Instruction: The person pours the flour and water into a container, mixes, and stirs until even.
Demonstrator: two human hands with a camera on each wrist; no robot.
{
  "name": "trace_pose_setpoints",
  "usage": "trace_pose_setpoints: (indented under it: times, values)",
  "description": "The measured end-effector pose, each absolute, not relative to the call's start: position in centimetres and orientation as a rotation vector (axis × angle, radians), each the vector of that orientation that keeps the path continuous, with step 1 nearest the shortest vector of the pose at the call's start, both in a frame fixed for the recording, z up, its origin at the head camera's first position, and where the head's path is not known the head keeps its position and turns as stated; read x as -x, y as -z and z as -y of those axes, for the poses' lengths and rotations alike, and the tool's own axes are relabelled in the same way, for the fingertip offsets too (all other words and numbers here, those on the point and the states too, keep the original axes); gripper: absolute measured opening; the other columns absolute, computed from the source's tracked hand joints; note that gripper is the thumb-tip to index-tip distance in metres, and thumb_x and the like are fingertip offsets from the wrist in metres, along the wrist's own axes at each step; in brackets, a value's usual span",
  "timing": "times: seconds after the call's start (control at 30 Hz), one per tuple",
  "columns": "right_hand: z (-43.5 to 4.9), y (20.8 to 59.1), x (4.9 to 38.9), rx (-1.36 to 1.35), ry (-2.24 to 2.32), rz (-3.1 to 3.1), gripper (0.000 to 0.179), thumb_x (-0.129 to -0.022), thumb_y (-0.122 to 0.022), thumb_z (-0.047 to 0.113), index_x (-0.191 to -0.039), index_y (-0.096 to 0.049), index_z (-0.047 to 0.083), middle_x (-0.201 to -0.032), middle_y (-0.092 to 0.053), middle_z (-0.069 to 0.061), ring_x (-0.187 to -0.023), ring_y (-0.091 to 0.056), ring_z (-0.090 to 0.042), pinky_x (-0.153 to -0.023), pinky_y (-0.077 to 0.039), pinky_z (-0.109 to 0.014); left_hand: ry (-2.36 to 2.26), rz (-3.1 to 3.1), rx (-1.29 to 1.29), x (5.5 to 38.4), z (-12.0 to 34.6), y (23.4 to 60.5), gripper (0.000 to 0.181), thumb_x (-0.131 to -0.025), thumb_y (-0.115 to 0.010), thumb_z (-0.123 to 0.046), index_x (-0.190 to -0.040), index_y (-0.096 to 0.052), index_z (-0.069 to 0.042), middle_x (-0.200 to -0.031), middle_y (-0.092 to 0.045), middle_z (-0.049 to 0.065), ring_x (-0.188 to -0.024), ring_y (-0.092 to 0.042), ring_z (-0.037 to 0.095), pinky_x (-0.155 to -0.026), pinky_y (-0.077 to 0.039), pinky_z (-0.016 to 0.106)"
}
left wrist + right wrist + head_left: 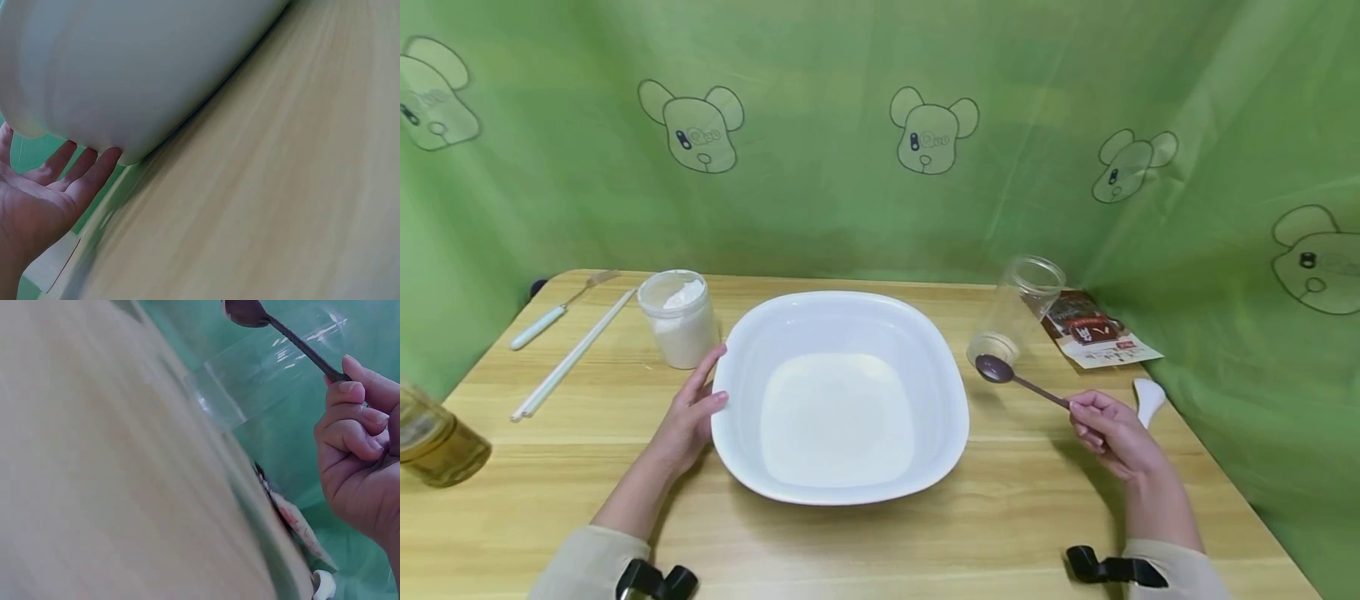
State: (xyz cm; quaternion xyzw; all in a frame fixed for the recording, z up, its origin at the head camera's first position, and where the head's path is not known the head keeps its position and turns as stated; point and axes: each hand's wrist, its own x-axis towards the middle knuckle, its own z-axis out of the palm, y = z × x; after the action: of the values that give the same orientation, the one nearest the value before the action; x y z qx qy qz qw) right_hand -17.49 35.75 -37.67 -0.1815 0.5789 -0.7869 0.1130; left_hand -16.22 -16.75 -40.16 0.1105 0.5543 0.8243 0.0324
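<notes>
A large white basin (842,479) sits in the middle of the wooden table. My left hand (692,412) rests against its left side, fingers extended; in the left wrist view the fingertips (112,153) touch the outer wall. With thumb and fingers my right hand (1108,429) pinches the handle of a dark brown spoon (996,369), held right of the basin. The spoon's bowl overlaps the base of a clear glass jar (1018,308) in the head view. A pale layer lies at the bottom of that jar.
An open jar of white powder (681,325) stands left of the basin. Farther left are white chopsticks (576,354), a fork (542,325) and a jar of amber liquid (445,446). On the right lie a printed packet (1093,333) and a white utensil (1148,400).
</notes>
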Motion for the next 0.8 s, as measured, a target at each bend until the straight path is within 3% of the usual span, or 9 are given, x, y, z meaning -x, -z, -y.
trace_pose_setpoints:
  times: [0.4, 0.63, 0.8]
  values:
    - [-36.1, 40.0, 17.7, 0.270, 2.240, -1.880, 0.025, -0.089, -0.037, -0.004, -0.087, -0.060, 0.006, -0.063, -0.053, 0.001, -0.046, -0.042, -0.004, -0.037, -0.015, -0.020, -2.531, -1.696, -0.342, 16.0, 16.3, 40.0, 0.058, -0.083, -0.043, -0.004, -0.136, -0.025, -0.020, -0.118, -0.038, 0.010, -0.092, -0.052, 0.018, -0.070, -0.049, 0.033]
    - [-35.8, 40.5, 17.9, 0.084, 2.112, -2.069, 0.014, -0.086, -0.048, 0.003, -0.085, -0.060, 0.010, -0.062, -0.052, 0.002, -0.046, -0.040, -0.003, -0.037, -0.028, -0.013, -2.527, -1.707, -0.346, 16.0, 16.5, 40.0, 0.059, -0.083, -0.043, -0.004, -0.137, -0.024, -0.019, -0.119, -0.036, 0.009, -0.092, -0.052, 0.018, -0.071, -0.048, 0.032]
    - [-35.4, 40.6, 18.2, -0.074, 1.959, -2.248, 0.007, -0.083, -0.057, 0.011, -0.084, -0.062, 0.014, -0.061, -0.052, 0.002, -0.046, -0.040, -0.005, -0.037, -0.031, -0.014, -2.524, -1.716, -0.338, 15.9, 16.6, 39.9, 0.059, -0.084, -0.042, -0.003, -0.137, -0.024, -0.021, -0.120, -0.035, 0.009, -0.093, -0.052, 0.017, -0.072, -0.048, 0.032]
